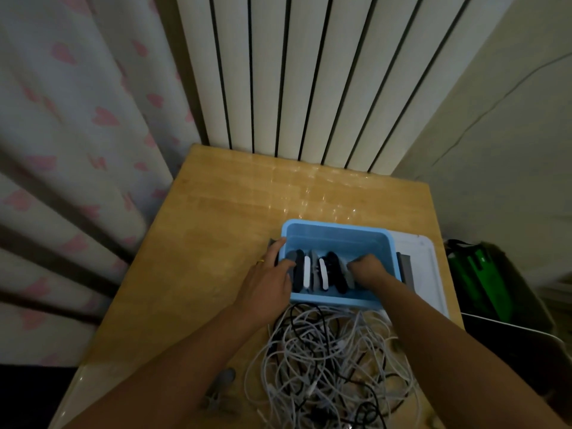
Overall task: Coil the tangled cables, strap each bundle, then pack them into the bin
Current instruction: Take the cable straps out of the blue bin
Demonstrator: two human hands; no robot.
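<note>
Bare desk (216, 218) left of and behind bin (337, 232). Cable tangle (328, 360) fills desk near edge. Bin's far half open; bundles (315, 270) and both hands crowd near half.

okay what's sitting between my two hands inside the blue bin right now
In the head view, a row of rolled straps, dark, grey and white, stands between the left hand and right hand in the blue bin.

A home, most likely a bedroom: a heart-printed curtain (71, 168) hangs beside a white panel radiator (325, 75), with a small wooden table (216, 218) pushed against the radiator's foot.
</note>
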